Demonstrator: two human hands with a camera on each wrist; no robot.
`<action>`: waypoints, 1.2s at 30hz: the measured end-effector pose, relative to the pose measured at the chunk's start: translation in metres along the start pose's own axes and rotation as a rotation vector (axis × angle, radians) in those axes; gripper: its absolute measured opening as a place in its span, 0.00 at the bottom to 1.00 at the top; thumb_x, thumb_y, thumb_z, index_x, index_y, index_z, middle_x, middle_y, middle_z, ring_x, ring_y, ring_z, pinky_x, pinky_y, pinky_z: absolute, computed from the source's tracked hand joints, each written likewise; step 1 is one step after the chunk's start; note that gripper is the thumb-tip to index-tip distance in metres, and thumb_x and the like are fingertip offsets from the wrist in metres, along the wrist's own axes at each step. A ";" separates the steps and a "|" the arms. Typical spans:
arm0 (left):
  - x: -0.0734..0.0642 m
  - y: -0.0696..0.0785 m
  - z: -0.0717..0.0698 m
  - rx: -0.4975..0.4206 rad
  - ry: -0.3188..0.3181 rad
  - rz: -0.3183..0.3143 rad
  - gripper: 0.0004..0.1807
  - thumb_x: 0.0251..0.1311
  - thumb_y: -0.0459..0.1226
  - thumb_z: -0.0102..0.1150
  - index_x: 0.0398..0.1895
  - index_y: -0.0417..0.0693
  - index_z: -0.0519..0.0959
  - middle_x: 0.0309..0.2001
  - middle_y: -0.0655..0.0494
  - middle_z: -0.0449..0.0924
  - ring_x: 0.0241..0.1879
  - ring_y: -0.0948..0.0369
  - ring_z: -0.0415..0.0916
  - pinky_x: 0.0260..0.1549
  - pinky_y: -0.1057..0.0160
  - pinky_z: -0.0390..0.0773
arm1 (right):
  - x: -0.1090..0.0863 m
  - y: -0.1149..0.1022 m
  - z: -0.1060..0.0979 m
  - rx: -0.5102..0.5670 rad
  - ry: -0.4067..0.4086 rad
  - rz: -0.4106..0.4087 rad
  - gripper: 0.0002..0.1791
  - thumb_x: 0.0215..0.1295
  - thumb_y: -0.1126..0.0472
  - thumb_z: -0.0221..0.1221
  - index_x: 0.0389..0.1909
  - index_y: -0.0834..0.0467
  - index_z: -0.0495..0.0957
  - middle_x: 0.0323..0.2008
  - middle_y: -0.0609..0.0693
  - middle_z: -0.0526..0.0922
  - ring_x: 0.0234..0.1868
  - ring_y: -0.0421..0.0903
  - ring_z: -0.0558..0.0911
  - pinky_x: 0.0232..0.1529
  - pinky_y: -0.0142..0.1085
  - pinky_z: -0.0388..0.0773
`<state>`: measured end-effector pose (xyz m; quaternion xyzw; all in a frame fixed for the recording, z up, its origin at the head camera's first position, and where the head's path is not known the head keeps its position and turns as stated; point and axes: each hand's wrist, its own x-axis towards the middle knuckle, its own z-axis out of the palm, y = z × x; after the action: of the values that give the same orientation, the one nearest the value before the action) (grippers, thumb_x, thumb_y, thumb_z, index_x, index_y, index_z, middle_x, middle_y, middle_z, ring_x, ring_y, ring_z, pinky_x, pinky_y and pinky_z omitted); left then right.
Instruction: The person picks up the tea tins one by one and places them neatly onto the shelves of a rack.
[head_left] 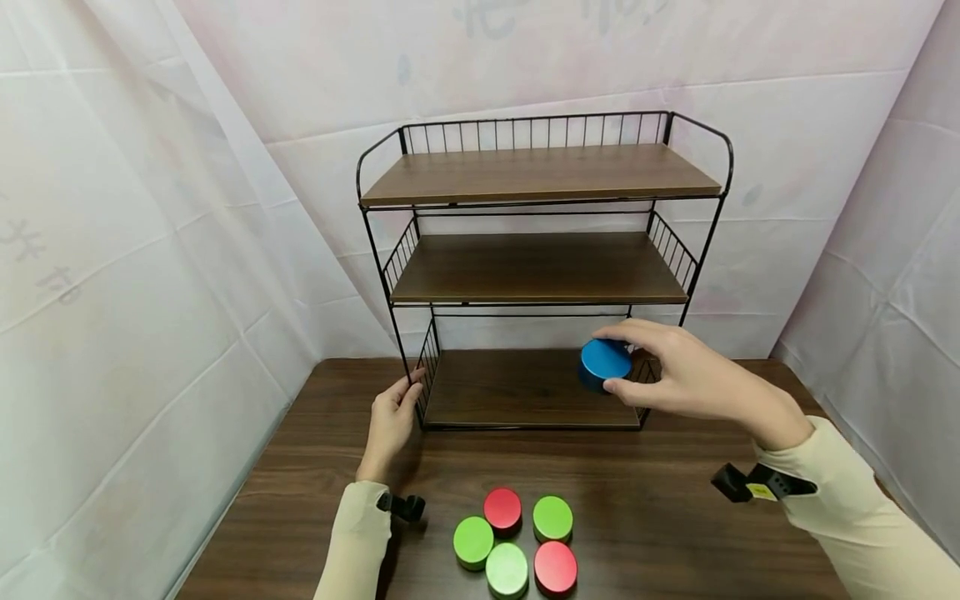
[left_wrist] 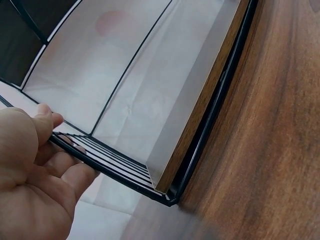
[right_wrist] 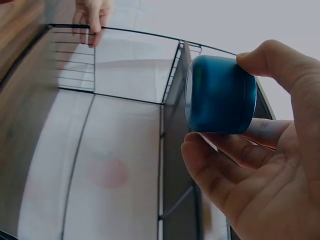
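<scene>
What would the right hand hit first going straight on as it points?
Probably the left-side grille, which the left hand grips: the right hand, holding the blue canister, points leftward across the bottom shelf. Depth is unclear; it might pass in front instead.

Curtained booth, white cloth (head_left: 810, 150) on 3 sides

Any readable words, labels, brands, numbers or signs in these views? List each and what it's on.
Nothing legible.
Back cloth, top edge: faint characters, too blurred.
Left cloth: faint marks, too blurred.
Right wrist strap: yellow label, too small.
Blue container, shelf: no text visible.
</scene>
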<state>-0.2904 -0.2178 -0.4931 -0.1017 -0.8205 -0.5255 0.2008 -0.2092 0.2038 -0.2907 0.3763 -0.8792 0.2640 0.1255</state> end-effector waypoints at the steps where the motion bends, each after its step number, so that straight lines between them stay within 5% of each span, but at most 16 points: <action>1: 0.000 0.000 0.000 0.002 -0.003 0.000 0.18 0.77 0.38 0.55 0.64 0.44 0.81 0.19 0.50 0.66 0.10 0.75 0.47 0.16 0.67 0.57 | 0.001 0.000 -0.003 0.001 0.002 0.004 0.28 0.62 0.60 0.71 0.64 0.54 0.78 0.53 0.51 0.83 0.42 0.41 0.80 0.36 0.34 0.82; 5: 0.000 0.000 0.000 0.003 -0.003 -0.001 0.17 0.77 0.37 0.55 0.64 0.47 0.81 0.18 0.47 0.64 0.10 0.75 0.47 0.15 0.68 0.56 | 0.005 -0.002 -0.017 0.001 -0.001 0.034 0.28 0.63 0.60 0.70 0.65 0.55 0.77 0.57 0.52 0.82 0.48 0.45 0.82 0.42 0.38 0.85; 8: -0.001 0.001 0.000 0.004 0.001 -0.005 0.17 0.77 0.38 0.55 0.64 0.48 0.82 0.26 0.37 0.78 0.10 0.74 0.46 0.17 0.67 0.58 | 0.010 -0.002 -0.027 -0.015 -0.006 0.061 0.28 0.64 0.59 0.69 0.65 0.54 0.77 0.57 0.51 0.82 0.49 0.45 0.83 0.45 0.39 0.85; 13: -0.002 0.000 0.001 0.016 0.006 -0.015 0.17 0.77 0.38 0.55 0.64 0.46 0.81 0.31 0.30 0.79 0.10 0.76 0.46 0.18 0.67 0.59 | 0.019 -0.002 -0.040 -0.040 -0.016 0.093 0.29 0.65 0.57 0.69 0.67 0.54 0.76 0.58 0.53 0.82 0.51 0.47 0.82 0.46 0.41 0.84; 15: -0.002 0.000 0.001 0.014 0.011 -0.006 0.17 0.77 0.37 0.55 0.64 0.45 0.81 0.34 0.31 0.81 0.12 0.78 0.53 0.21 0.70 0.63 | 0.023 -0.001 -0.044 -0.040 -0.016 0.095 0.29 0.65 0.57 0.69 0.67 0.55 0.76 0.58 0.54 0.82 0.52 0.48 0.82 0.47 0.41 0.84; 20: -0.003 0.001 0.001 0.017 0.011 0.006 0.18 0.77 0.37 0.53 0.65 0.43 0.80 0.62 0.43 0.82 0.28 0.66 0.72 0.37 0.69 0.72 | 0.035 0.006 -0.050 -0.026 -0.013 0.105 0.28 0.66 0.59 0.68 0.66 0.60 0.76 0.55 0.56 0.83 0.51 0.50 0.83 0.50 0.46 0.85; 25: -0.002 0.001 0.000 0.044 -0.007 -0.022 0.18 0.78 0.40 0.52 0.66 0.49 0.80 0.63 0.50 0.82 0.36 0.58 0.76 0.43 0.68 0.72 | 0.046 0.014 -0.055 0.010 -0.029 0.171 0.29 0.66 0.59 0.68 0.67 0.61 0.76 0.55 0.59 0.82 0.52 0.54 0.84 0.53 0.48 0.84; 30: -0.002 -0.001 -0.001 0.045 -0.020 -0.015 0.19 0.79 0.40 0.51 0.66 0.48 0.80 0.40 0.40 0.86 0.17 0.66 0.62 0.27 0.67 0.69 | 0.055 0.020 -0.060 -0.001 -0.056 0.200 0.29 0.67 0.57 0.67 0.67 0.61 0.75 0.55 0.60 0.83 0.51 0.54 0.86 0.51 0.46 0.85; 33: -0.002 -0.003 -0.001 0.044 -0.021 -0.009 0.19 0.79 0.40 0.51 0.66 0.45 0.79 0.38 0.37 0.85 0.13 0.67 0.47 0.21 0.64 0.63 | 0.059 0.022 -0.062 -0.013 -0.071 0.219 0.30 0.68 0.55 0.66 0.68 0.60 0.75 0.53 0.60 0.84 0.51 0.54 0.86 0.51 0.48 0.84; 36: -0.002 -0.002 -0.001 0.045 -0.015 -0.004 0.19 0.79 0.39 0.52 0.66 0.45 0.80 0.55 0.41 0.85 0.14 0.67 0.47 0.22 0.63 0.63 | 0.063 0.024 -0.062 -0.007 -0.085 0.248 0.30 0.69 0.53 0.65 0.69 0.58 0.74 0.53 0.60 0.84 0.51 0.55 0.86 0.49 0.48 0.85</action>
<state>-0.2891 -0.2195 -0.4950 -0.0996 -0.8339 -0.5064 0.1957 -0.2681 0.2152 -0.2217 0.2749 -0.9244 0.2585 0.0556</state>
